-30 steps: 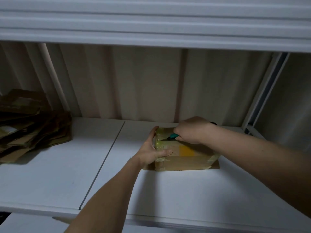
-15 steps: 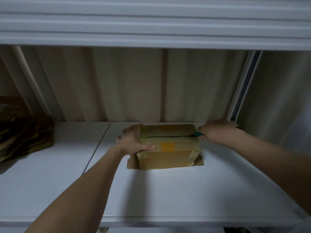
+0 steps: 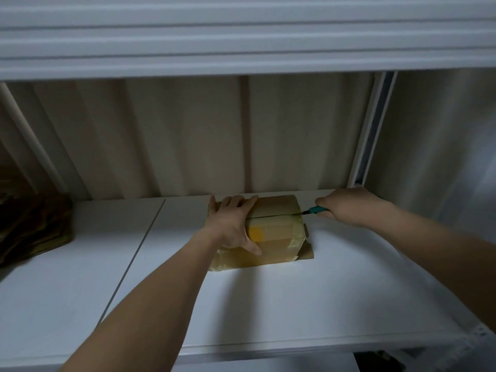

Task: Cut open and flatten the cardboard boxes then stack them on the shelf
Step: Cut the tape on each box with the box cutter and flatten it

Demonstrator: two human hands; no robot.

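Observation:
A small taped cardboard box (image 3: 276,232) stands on the white shelf (image 3: 268,304) near the back wall. A dark slit runs along its top from left to right. My left hand (image 3: 233,224) lies flat over the box's left end, fingers spread on top and thumb down the front face. To the right of the box, my right hand (image 3: 346,206) grips a green-handled cutter (image 3: 316,209). The cutter's tip touches the box's top right edge at the end of the slit.
A pile of flattened brown cardboard (image 3: 29,226) lies at the shelf's far left. Another white shelf (image 3: 241,36) hangs close overhead. A white upright post (image 3: 373,130) stands at the back right, and a ribbed wall closes the back.
My right hand drew the cutter from the box's left end across the top to its right edge. My left hand shifted from gripping the left side to lying on top.

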